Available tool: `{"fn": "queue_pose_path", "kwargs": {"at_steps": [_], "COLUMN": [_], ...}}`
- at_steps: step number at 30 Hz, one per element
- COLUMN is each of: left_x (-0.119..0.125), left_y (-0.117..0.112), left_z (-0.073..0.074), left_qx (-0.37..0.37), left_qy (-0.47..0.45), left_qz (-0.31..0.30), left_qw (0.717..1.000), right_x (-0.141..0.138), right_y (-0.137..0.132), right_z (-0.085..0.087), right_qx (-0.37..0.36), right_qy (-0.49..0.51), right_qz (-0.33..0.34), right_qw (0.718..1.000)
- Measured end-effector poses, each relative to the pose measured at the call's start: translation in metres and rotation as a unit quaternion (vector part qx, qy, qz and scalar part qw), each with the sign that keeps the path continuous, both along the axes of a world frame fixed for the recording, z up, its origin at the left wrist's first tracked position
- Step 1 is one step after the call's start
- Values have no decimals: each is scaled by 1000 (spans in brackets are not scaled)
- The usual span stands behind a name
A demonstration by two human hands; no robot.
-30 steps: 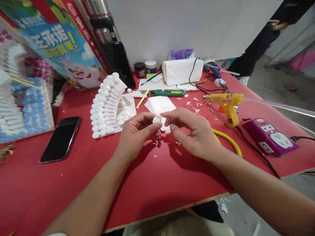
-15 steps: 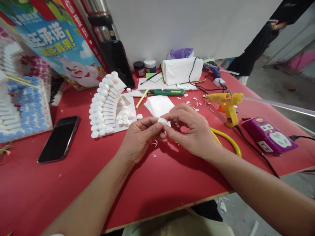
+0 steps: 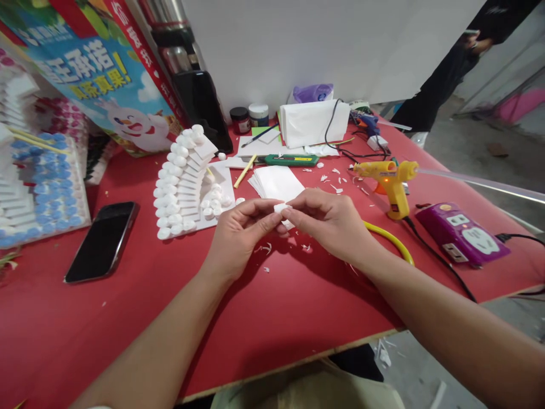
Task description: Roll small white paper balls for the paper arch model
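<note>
Between the fingertips of both hands is a small piece of white paper, held over the red table. My left hand pinches its left side with thumb and forefinger. From the right, my right hand pinches the same piece, thumb towards me. The fingers partly cover it. Just beyond the hands lies a stack of white paper squares. To the left stands a curved white stair model edged with round white pellets; more loose white pellets sit on its base.
A yellow glue gun and a purple power strip with cords are at right. A green utility knife lies behind the stack. A phone and a blue-and-white model are at left. Another person stands back right.
The white piece between my fingers has turned and now looks flatter and smoother. My right fingers have drawn in closer around it, and both hands remain nearly in place.
</note>
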State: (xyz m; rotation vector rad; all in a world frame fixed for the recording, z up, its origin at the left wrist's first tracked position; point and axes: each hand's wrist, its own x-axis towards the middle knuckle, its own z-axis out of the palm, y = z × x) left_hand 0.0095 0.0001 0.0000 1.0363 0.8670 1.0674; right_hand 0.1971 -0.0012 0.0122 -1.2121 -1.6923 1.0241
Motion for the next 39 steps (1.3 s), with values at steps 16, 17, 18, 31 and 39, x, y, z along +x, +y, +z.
{"fn": "queue_pose_path", "kwargs": {"at_steps": [16,17,18,31,39], "left_x": [-5,-6,-6,-3,0], "left_y": [3,3,3,4,6], "left_z": [0,0,-1,1,1], "left_qx": [-158,-153,-150,-155,-202], "left_qy": [-158,-156,-153,-136,-171], "left_qz": [-26,-29,-30,7,102], "left_qw": [974,975,976,978,959], "right_x": [89,87,84,90,86], "right_y": [-62,-63,-64,-66,-72], "right_z": [-2,-3,-3,10,10], "right_qx": [88,90,85,-105,-44], "right_qy": [-546,-562,-582,-561,-296], "right_qz": [-31,-37,-44,-57,-104], "right_qw": [833,821,808,819,949]}}
